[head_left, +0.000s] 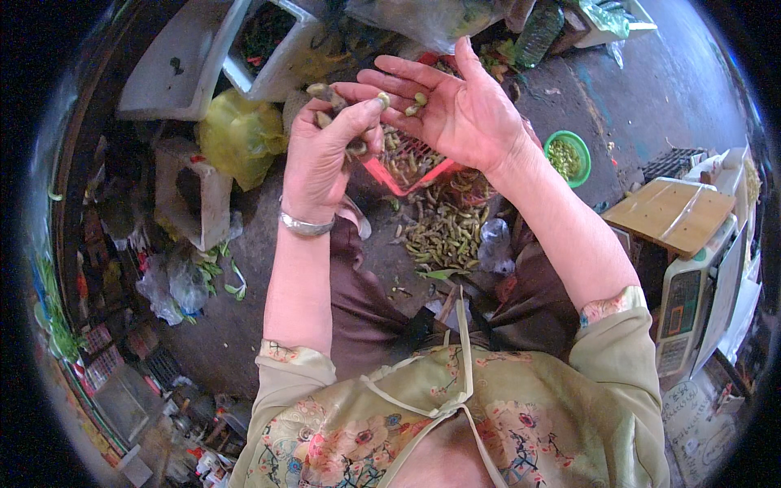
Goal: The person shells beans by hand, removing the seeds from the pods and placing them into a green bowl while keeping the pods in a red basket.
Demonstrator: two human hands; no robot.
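Observation:
My left hand, with a metal bangle on its wrist, is closed around several fuzzy bean pods; a pale green bean shows at its thumb tip. Beside it my right hand is turned palm up, fingers spread, with a few shelled green beans lying on it. Below both hands is a red plastic basket of pods, partly hidden by them. A heap of pods lies on the floor between my knees. To the right stands a green bowl of shelled beans.
A yellow plastic bag and white foam boxes are at the left. On the right stands a weighing scale with a brown board above it. A crumpled clear bag lies by the heap. Leafy scraps are on the floor.

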